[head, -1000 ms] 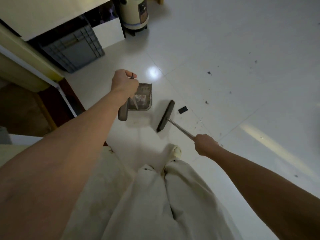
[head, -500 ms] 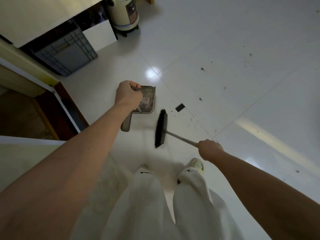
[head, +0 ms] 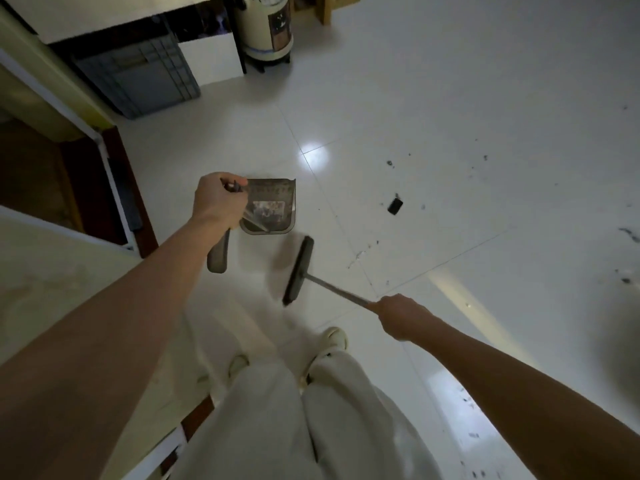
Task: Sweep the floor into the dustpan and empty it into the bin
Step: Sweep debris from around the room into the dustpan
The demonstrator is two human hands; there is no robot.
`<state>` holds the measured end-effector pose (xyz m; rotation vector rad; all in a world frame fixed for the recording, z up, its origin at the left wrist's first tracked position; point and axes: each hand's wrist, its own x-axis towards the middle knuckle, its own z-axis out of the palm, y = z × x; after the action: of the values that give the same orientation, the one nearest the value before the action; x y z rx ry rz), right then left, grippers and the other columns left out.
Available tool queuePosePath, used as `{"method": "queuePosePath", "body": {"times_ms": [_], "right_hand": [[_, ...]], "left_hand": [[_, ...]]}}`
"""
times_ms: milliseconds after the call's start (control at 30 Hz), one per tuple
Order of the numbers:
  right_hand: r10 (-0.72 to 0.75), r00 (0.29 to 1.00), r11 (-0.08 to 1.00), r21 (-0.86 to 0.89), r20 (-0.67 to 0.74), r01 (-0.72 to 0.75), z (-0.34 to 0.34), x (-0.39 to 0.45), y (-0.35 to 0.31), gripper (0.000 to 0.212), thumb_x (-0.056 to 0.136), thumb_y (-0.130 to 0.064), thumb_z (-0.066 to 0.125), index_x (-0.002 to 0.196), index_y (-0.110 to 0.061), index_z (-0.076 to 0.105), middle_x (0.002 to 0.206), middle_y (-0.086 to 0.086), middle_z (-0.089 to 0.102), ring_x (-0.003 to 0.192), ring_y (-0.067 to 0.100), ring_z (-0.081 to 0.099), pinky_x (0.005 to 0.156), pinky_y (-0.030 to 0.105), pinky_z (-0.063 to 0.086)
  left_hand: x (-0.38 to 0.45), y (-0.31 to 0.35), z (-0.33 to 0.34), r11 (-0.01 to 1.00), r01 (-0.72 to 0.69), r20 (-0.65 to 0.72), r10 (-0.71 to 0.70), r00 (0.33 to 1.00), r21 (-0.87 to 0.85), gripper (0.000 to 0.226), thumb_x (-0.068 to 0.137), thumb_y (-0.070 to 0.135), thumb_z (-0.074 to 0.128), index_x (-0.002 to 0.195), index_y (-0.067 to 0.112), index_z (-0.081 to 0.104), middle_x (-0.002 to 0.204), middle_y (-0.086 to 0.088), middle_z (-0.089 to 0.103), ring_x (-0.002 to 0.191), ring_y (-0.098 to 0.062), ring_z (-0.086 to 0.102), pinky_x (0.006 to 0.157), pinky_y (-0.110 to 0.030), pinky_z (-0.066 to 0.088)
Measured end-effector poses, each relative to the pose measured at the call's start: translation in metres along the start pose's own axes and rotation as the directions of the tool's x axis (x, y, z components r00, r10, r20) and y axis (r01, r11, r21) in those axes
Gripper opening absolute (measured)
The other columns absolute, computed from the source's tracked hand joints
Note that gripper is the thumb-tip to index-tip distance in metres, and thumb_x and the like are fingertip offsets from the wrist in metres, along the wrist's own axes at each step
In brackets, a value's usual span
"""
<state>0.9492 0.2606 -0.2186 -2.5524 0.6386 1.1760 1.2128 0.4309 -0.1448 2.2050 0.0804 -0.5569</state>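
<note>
My left hand (head: 220,200) grips the handle of a grey dustpan (head: 272,207), held above the white tiled floor with scraps of debris inside. My right hand (head: 400,315) grips the metal handle of a broom whose dark brush head (head: 299,268) hangs just right of and below the dustpan. A small black piece (head: 394,206) lies on the floor to the right, with dark specks of dirt (head: 389,163) scattered further right. No bin is clearly identifiable.
A grey plastic crate (head: 138,81) and a white box (head: 211,58) stand under a counter at the top left. A cream cylindrical appliance (head: 268,26) is beside them. A pale surface (head: 52,271) lies at my left. My legs and shoes (head: 334,337) are below.
Both hands have kept their grips. The broom head has swung back from beside the black piece toward my feet, and the black piece now lies farther from it. The view has shifted.
</note>
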Motion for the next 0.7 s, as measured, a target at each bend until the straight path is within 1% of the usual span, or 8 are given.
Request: {"method": "queuePosePath", "body": {"times_ms": [67, 133, 200, 267, 367, 433, 567, 700], "right_hand": [[-0.096, 0.995, 0.995, -0.034, 0.016, 0.096, 0.000, 0.008, -0.020, 0.032, 0.096, -0.011, 0.043, 0.125, -0.014, 0.055, 0.071, -0.004, 0.042, 0.057, 0.009, 0.045, 0.051, 0.021, 0.039], [-0.191, 0.979, 0.978, -0.072, 0.064, 0.196, 0.009, 0.009, -0.049, 0.034, 0.095, -0.009, 0.041, 0.126, -0.014, 0.055, 0.072, -0.003, 0.042, 0.061, 0.012, 0.047, 0.054, 0.023, 0.040], [-0.256, 0.963, 0.961, -0.085, 0.088, 0.263, 0.023, 0.008, -0.079, 0.034, 0.095, -0.007, 0.040, 0.124, -0.011, 0.057, 0.081, 0.000, 0.047, 0.073, 0.017, 0.051, 0.065, 0.028, 0.046], [-0.281, 0.955, 0.951, -0.107, 0.092, 0.290, 0.039, 0.005, -0.102, 0.032, 0.096, -0.008, 0.039, 0.122, -0.010, 0.058, 0.084, 0.001, 0.049, 0.078, 0.017, 0.051, 0.074, 0.029, 0.049], [-0.256, 0.959, 0.941, -0.197, 0.122, 0.276, 0.059, -0.002, -0.122, 0.032, 0.096, -0.008, 0.039, 0.121, -0.011, 0.060, 0.078, -0.001, 0.051, 0.085, 0.017, 0.058, 0.077, 0.028, 0.049], [-0.220, 0.969, 0.935, -0.257, 0.115, 0.243, 0.062, -0.005, -0.118, 0.032, 0.094, -0.007, 0.041, 0.118, -0.010, 0.062, 0.082, 0.002, 0.056, 0.094, 0.021, 0.064, 0.077, 0.030, 0.053], [-0.131, 0.991, 0.933, -0.334, 0.037, 0.136, 0.047, -0.012, -0.081, 0.031, 0.096, -0.012, 0.040, 0.119, -0.015, 0.060, 0.093, 0.000, 0.061, 0.083, 0.017, 0.061, 0.067, 0.026, 0.047], [-0.034, 0.998, 0.934, -0.357, -0.053, 0.013, 0.045, -0.035, -0.050, 0.031, 0.096, -0.011, 0.039, 0.120, -0.015, 0.059, 0.096, 0.000, 0.061, 0.081, 0.016, 0.060, 0.066, 0.025, 0.044]], "left_hand": [[-0.010, -0.001, -0.005, 1.000, 0.005, -0.010, -0.005, 1.000, -0.018, 0.023, 0.093, 0.000, 0.055, 0.098, 0.020, 0.064, 0.102, -0.007, 0.061, 0.060, -0.016, 0.051, 0.032, -0.012, 0.039], [-0.023, -0.010, -0.011, 1.000, 0.004, -0.026, -0.004, 1.000, -0.012, 0.024, 0.094, 0.000, 0.054, 0.099, 0.022, 0.062, 0.106, -0.007, 0.061, 0.067, -0.017, 0.054, 0.036, -0.015, 0.043], [-0.035, -0.022, -0.018, 1.000, -0.006, -0.043, 0.005, 0.999, -0.016, 0.025, 0.094, -0.001, 0.054, 0.099, 0.022, 0.062, 0.112, -0.009, 0.063, 0.078, -0.020, 0.055, 0.044, -0.019, 0.045], [-0.047, -0.035, -0.024, 1.000, -0.009, -0.045, 0.009, 0.999, -0.011, 0.027, 0.093, -0.002, 0.053, 0.101, 0.022, 0.063, 0.117, -0.012, 0.064, 0.083, -0.024, 0.058, 0.055, -0.022, 0.046], [-0.064, -0.063, -0.034, 1.000, -0.005, -0.027, 0.006, 1.000, 0.030, 0.031, 0.091, -0.005, 0.052, 0.104, 0.020, 0.065, 0.118, -0.015, 0.064, 0.101, -0.036, 0.064, 0.068, -0.028, 0.049], [-0.074, -0.077, -0.037, 0.999, -0.009, -0.015, 0.009, 1.000, 0.035, 0.032, 0.090, -0.006, 0.052, 0.104, 0.019, 0.065, 0.114, -0.014, 0.065, 0.101, -0.036, 0.064, 0.072, -0.030, 0.051], [-0.088, -0.098, -0.051, 0.998, -0.016, -0.048, 0.019, 0.999, 0.067, 0.028, 0.091, -0.002, 0.055, 0.107, 0.018, 0.066, 0.105, -0.010, 0.065, 0.088, -0.027, 0.063, 0.077, -0.032, 0.054], [-0.104, -0.108, -0.061, 0.997, -0.030, -0.078, 0.036, 0.996, 0.076, 0.026, 0.092, 0.001, 0.056, 0.111, 0.014, 0.068, 0.111, -0.013, 0.065, 0.102, -0.032, 0.063, 0.089, -0.041, 0.054]]}}
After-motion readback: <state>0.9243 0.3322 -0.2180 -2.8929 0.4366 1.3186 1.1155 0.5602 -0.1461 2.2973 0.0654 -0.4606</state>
